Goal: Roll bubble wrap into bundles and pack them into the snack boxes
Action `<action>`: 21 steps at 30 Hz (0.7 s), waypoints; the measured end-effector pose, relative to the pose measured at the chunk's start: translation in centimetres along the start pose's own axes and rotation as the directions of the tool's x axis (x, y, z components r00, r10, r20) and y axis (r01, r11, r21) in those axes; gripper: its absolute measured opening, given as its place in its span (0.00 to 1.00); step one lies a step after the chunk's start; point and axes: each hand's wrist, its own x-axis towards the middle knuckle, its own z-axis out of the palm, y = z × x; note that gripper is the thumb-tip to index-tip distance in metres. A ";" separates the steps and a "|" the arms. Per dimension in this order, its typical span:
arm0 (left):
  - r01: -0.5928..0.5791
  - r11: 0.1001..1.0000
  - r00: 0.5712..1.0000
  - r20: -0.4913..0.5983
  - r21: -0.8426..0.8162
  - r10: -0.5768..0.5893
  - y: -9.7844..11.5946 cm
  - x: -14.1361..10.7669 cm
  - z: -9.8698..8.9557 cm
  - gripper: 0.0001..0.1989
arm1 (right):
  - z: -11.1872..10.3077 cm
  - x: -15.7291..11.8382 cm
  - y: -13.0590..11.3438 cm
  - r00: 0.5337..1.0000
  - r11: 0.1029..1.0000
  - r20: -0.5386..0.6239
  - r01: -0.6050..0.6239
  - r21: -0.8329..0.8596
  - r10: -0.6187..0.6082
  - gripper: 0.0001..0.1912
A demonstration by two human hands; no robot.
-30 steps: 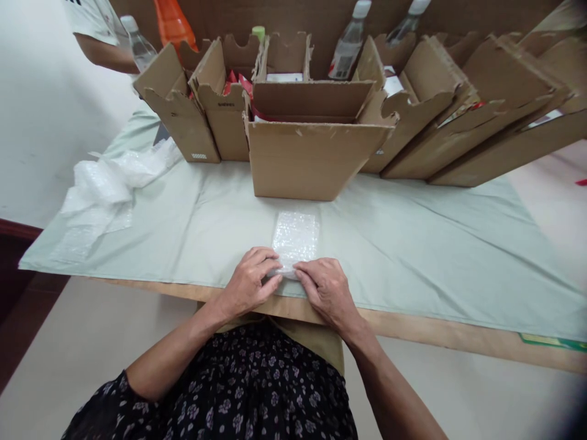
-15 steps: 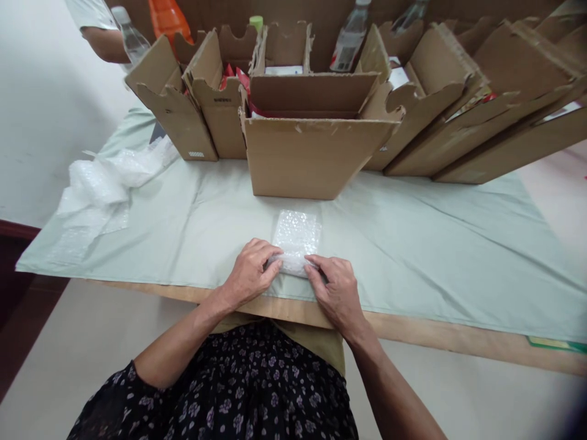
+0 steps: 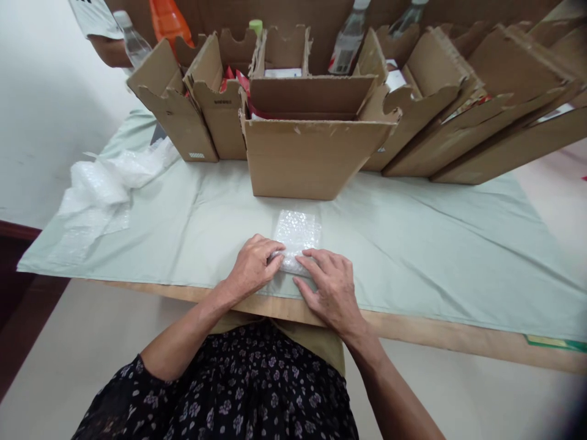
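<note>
A small piece of clear bubble wrap (image 3: 298,232) lies on the pale green cloth, its near edge folded over into a flat roll. My left hand (image 3: 257,264) pinches the left end of that fold between thumb and fingers. On the right side, my right hand (image 3: 328,284) rests its fingertips on top of the fold, with the thumb apart from the fingers and down on the cloth by the near edge. Whether anything lies inside the fold cannot be made out.
An open cardboard box (image 3: 298,159) stands just beyond the wrap, with more boxes behind it holding bottles and packets. Loose bubble wrap (image 3: 98,186) lies at the left. A person's arm (image 3: 109,50) shows at the upper left.
My right thumb has come off the fold and moved toward me, while the right fingers have shifted left on top of it. My left hand keeps its pinch.
</note>
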 end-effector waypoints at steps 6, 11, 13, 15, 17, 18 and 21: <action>-0.053 0.997 0.998 -0.016 -0.055 0.052 0.3 -1.0 -0.4 0.16 | 0.6 0.0 0.7 1.000 0.999 -0.013 -0.019 0.032 0.020 0.08; -0.114 0.992 0.993 0.004 -0.050 0.114 0.1 -2.1 -0.5 0.22 | 0.0 0.0 1.2 0.996 0.980 0.034 -0.091 0.178 0.086 0.11; -0.125 0.991 0.992 0.005 -0.045 0.126 0.0 -2.1 -0.5 0.18 | -0.2 0.0 1.3 0.995 0.973 0.048 -0.094 0.213 0.086 0.12; -0.119 0.992 0.993 -0.003 -0.045 0.119 -0.1 -1.9 -0.4 0.15 | -0.3 -0.1 1.1 0.995 0.970 0.026 -0.096 0.223 0.092 0.11; -0.111 0.992 0.994 0.009 -0.054 0.112 -0.1 -1.6 -0.5 0.13 | -0.2 -0.2 0.9 0.994 0.972 -0.019 -0.106 0.208 0.112 0.10; -0.109 0.992 0.994 0.026 -0.059 0.110 0.0 -1.4 -0.5 0.12 | -0.2 -0.2 0.8 0.992 0.975 -0.041 -0.109 0.196 0.119 0.10; -0.110 0.992 0.990 0.075 -0.066 0.115 0.1 -0.8 -0.8 0.11 | 0.1 -0.4 0.6 0.992 0.982 -0.067 -0.090 0.165 0.103 0.12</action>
